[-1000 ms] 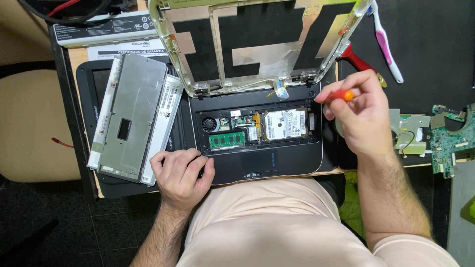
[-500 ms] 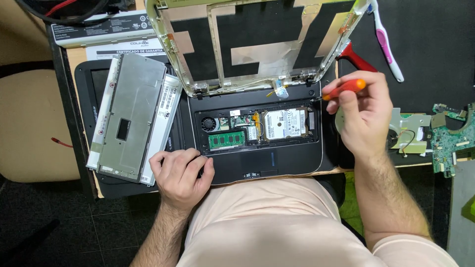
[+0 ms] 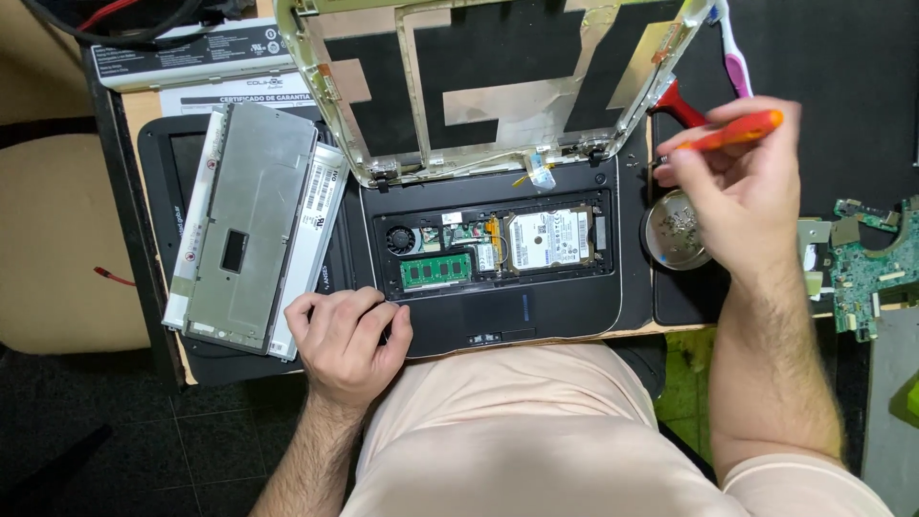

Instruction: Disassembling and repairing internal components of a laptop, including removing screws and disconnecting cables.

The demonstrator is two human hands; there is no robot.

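Note:
An opened black laptop base [image 3: 574, 306] lies in front of me, showing a fan, a green memory stick [image 3: 436, 271] and a silver hard drive [image 3: 548, 237]. Its bare lid frame [image 3: 498, 86] stands tilted at the back. My left hand [image 3: 347, 337] rests with curled fingers on the base's front left corner. My right hand [image 3: 735, 187] holds an orange-handled screwdriver [image 3: 735, 132] to the right of the base, above a small round metal dish [image 3: 673, 230] with several screws.
A detached screen panel [image 3: 251, 225] lies face down at the left on a black mat. Green circuit boards [image 3: 876, 263] sit at the far right. A pink-and-white toothbrush [image 3: 735, 53] and a red-handled tool [image 3: 678, 103] lie at the back right. Boxes and papers [image 3: 191, 62] are at the back left.
My right hand has moved right and slightly back with the screwdriver, away from the laptop base toward the metal dish. The left hand has stayed put.

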